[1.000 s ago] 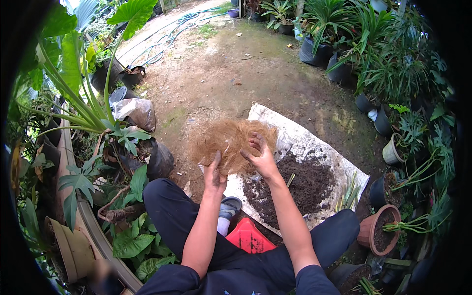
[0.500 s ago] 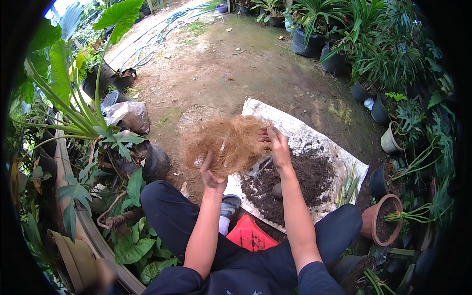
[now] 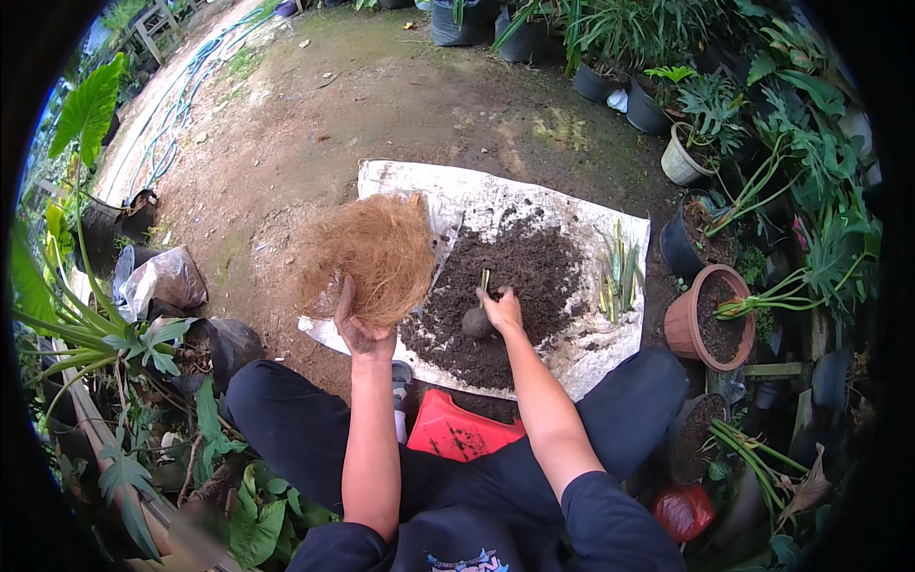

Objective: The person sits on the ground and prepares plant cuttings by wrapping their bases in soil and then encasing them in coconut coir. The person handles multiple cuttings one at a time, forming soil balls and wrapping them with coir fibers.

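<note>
My left hand [image 3: 364, 327] holds up a loose bundle of brown coconut fibre [image 3: 367, 253], its fingers curled under the near side. The fibre covers part of that hand. My right hand [image 3: 503, 311] is at a round, dark soil ball [image 3: 477, 323], with its fingers closed around the ball's upper right side. A short pale green stem [image 3: 484, 279] stands up from the ball, close to my thumb. The ball is on a spread of dark loose soil [image 3: 543, 262] on a white sheet [image 3: 419, 181].
Several long green leaf cuttings [image 3: 621, 272] lie at the sheet's right side. A red plastic stool [image 3: 457, 427] is between my legs. Potted plants line the right, including a terracotta pot [image 3: 691, 324]. A clear plastic bag [image 3: 172, 281] sits to the left, and a blue hose [image 3: 181, 95] lies farther off.
My right hand has left the fibre and come down to the soil ball. My left hand still has the fibre. The whole view has swung to the right.
</note>
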`<state>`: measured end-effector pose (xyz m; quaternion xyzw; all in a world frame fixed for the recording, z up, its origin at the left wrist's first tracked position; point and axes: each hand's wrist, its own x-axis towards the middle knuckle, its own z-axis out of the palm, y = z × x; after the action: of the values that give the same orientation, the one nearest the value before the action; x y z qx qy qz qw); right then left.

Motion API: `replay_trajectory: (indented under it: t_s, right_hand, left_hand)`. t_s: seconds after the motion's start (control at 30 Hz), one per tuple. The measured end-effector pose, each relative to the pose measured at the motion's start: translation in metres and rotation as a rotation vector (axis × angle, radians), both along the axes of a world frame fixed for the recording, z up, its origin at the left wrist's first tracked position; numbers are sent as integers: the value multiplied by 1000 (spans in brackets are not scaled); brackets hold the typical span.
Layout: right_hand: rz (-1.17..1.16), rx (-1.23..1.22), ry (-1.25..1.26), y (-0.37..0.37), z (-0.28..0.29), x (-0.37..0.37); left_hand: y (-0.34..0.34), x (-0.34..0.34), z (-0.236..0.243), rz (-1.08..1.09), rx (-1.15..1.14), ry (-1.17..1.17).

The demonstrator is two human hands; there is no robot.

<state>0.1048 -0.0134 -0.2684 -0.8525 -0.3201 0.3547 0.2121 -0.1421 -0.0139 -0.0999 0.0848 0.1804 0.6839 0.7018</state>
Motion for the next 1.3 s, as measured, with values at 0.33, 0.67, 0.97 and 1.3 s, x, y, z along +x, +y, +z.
replay_trajectory:
  t_s: [0.33,0.67,0.97,1.3]
  right_hand:
    - [172,-270,-39,-26,-29,-36]
    - [-85,107,192,-40,-48,-21]
    - [-655,631,1941,-35,7,15]
    - [-505,780,1678,-23,32,31]
  left_hand:
    - [-3,30,2,-48,-81,21]
    - [-3,29,-1,-36,-113,48]
    - [0,47,-11,-3,-58,101]
    - [0,41,-23,-59,-60,147]
